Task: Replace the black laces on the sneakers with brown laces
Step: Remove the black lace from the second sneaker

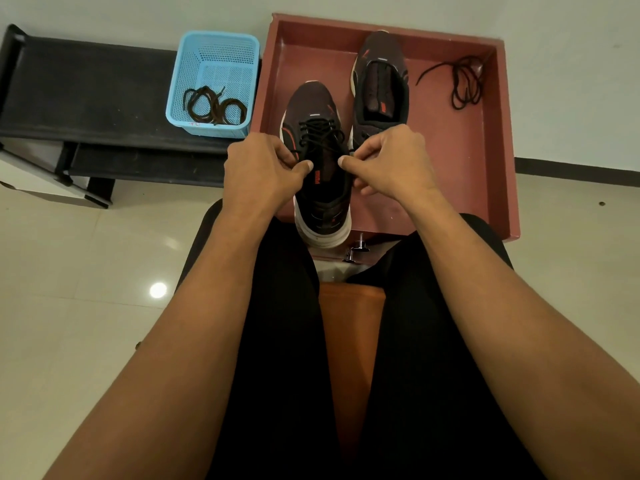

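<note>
Two dark sneakers lie in a reddish-brown tray. The near sneaker still carries a black lace through its eyelets. My left hand and my right hand sit at either side of its tongue, fingers curled, each pinching the black lace near the top eyelets. The far sneaker has no lace in it. A loose black lace lies in the tray's right part. Brown laces lie coiled in a light blue basket.
The basket stands on a black bench left of the tray. A white wall runs behind. My legs in black trousers and an orange seat fill the foreground over a glossy tiled floor.
</note>
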The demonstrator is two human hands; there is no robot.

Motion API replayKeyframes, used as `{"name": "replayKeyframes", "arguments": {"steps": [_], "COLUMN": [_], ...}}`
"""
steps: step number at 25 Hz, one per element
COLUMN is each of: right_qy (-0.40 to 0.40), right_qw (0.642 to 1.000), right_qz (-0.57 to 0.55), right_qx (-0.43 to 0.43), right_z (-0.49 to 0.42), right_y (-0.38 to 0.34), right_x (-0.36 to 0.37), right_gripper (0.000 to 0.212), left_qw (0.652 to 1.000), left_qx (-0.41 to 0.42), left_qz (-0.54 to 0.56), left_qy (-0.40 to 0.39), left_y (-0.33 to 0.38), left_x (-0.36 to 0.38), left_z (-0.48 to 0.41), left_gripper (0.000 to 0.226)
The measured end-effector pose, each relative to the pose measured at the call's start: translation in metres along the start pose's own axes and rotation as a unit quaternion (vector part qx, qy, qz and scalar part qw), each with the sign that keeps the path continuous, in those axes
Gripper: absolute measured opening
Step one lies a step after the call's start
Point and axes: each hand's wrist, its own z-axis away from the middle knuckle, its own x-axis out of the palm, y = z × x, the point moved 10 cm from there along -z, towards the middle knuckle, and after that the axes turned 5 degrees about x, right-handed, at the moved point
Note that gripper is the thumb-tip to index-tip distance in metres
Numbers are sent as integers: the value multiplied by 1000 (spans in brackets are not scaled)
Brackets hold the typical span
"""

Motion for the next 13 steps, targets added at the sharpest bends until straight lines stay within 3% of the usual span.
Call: {"name": "replayKeyframes", "arguments": {"steps": [5, 7, 10, 13], "right_qy": [-28, -14, 33, 25], "right_qw": [998, 998, 999, 999], "right_qz": [-24, -35, -1, -21], "right_qx": [57, 52, -5, -10], "right_z": [-7, -7, -4, -6], "right_y": [-1, 1, 1, 8], "right_x": [-4, -1, 0, -1], "right_gripper": [12, 11, 13, 12], "left_qw": [987, 976, 971, 972], "left_qx": [151, 209, 220, 206], "left_qz": [-24, -46, -97, -115], "left_qy": [46, 27, 17, 13], "left_y": [48, 65, 67, 59], "left_x": [-3, 9, 22, 26], "left_z": [3, 2, -7, -14], "left_gripper": [12, 21, 29, 24]}}
